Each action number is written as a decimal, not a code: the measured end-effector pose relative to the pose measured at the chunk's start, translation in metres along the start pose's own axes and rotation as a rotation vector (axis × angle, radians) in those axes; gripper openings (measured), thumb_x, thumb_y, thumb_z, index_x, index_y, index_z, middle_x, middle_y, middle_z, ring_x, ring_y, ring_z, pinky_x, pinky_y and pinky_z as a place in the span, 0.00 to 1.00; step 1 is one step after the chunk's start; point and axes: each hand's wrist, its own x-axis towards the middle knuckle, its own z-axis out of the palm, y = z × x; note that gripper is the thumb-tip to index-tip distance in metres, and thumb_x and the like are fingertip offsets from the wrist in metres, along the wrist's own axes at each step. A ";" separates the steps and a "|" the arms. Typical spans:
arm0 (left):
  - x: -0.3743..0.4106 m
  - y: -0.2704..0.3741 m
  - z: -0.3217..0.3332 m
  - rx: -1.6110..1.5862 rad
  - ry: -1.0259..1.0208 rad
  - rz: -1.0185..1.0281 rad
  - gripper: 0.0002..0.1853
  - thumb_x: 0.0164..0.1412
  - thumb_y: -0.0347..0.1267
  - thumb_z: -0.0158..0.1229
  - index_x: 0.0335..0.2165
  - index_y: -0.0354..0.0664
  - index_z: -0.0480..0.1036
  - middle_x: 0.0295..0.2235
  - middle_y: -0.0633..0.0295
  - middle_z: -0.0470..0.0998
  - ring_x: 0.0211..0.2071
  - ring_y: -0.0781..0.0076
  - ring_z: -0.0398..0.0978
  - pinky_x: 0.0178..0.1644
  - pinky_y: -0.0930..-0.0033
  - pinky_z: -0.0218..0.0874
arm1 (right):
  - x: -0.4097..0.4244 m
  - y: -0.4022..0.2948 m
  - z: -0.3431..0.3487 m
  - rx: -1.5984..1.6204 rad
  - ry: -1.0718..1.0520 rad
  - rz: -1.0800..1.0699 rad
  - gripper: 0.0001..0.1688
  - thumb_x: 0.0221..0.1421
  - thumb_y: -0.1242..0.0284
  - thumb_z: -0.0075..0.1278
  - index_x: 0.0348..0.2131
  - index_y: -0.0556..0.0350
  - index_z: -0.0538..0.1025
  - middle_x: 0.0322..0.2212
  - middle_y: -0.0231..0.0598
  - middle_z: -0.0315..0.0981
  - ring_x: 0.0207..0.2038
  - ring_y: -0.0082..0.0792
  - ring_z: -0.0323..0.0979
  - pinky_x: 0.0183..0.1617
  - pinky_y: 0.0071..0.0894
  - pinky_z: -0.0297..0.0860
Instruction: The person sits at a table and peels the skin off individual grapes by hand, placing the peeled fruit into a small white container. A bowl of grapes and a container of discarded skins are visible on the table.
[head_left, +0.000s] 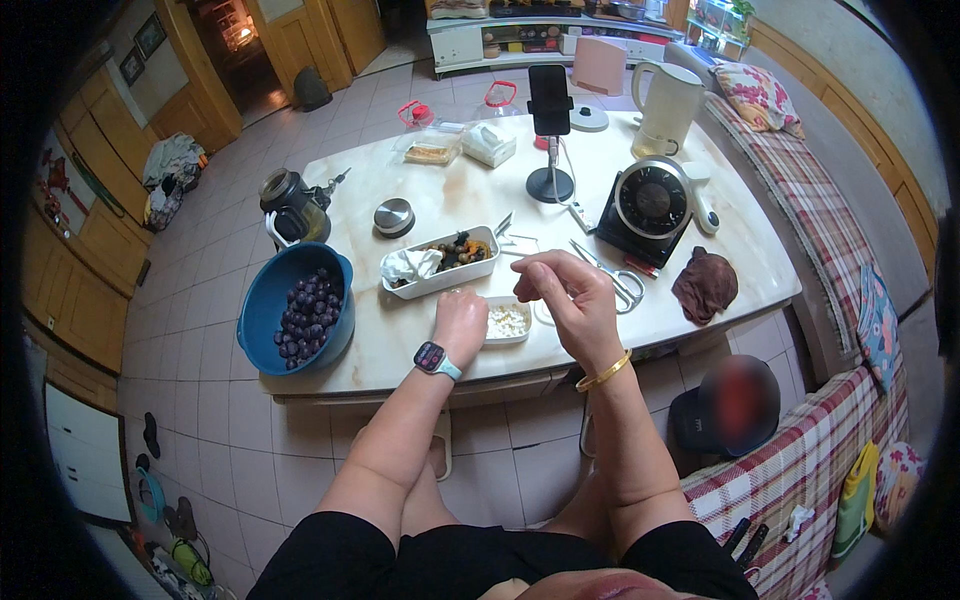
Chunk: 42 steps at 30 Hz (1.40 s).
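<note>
My left hand (460, 324), with a smartwatch (430, 357) at the wrist, is curled at the left end of a small white dish (493, 340). White and a few yellowish beads (510, 321) lie in that dish. Raised to its right is my right hand (576, 300), fingers bent and thumb near the index finger, a gold bangle (604, 372) on the wrist. Anything fine held in either hand is too small or hidden to tell. Just beyond stands a long white box (442, 282) with brown and dark beads (459, 252) and a crumpled tissue (411, 265).
Scissors (628, 291) and a dark brown cloth (705, 285) lie on the right of the table (450, 180). A blue basin (259, 315) of grapes or plums stands left. Farther back are a phone on a stand (551, 101), a pitcher (667, 105) and a round black-faced device (652, 199).
</note>
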 end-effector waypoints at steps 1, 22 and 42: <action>0.000 0.000 -0.003 -0.024 0.029 -0.003 0.06 0.49 0.26 0.57 0.21 0.38 0.79 0.26 0.52 0.78 0.32 0.54 0.79 0.39 0.56 0.67 | 0.000 0.002 0.000 0.002 0.003 0.003 0.12 0.65 0.72 0.50 0.37 0.64 0.80 0.25 0.36 0.78 0.27 0.21 0.76 0.33 0.20 0.72; 0.013 -0.017 -0.051 -1.796 0.007 -0.503 0.08 0.62 0.31 0.61 0.38 0.41 0.75 0.33 0.65 0.81 0.35 0.77 0.79 0.39 0.77 0.69 | 0.001 0.062 0.001 -0.158 -0.067 0.322 0.14 0.65 0.69 0.50 0.36 0.61 0.81 0.18 0.26 0.70 0.21 0.15 0.65 0.25 0.18 0.64; 0.008 -0.020 -0.022 -2.596 -0.140 -0.439 0.11 0.65 0.31 0.57 0.45 0.42 0.74 0.35 0.65 0.80 0.39 0.72 0.78 0.43 0.71 0.72 | -0.006 0.074 0.020 -0.286 -0.200 0.330 0.18 0.64 0.65 0.49 0.35 0.66 0.79 0.20 0.47 0.74 0.23 0.31 0.69 0.32 0.32 0.68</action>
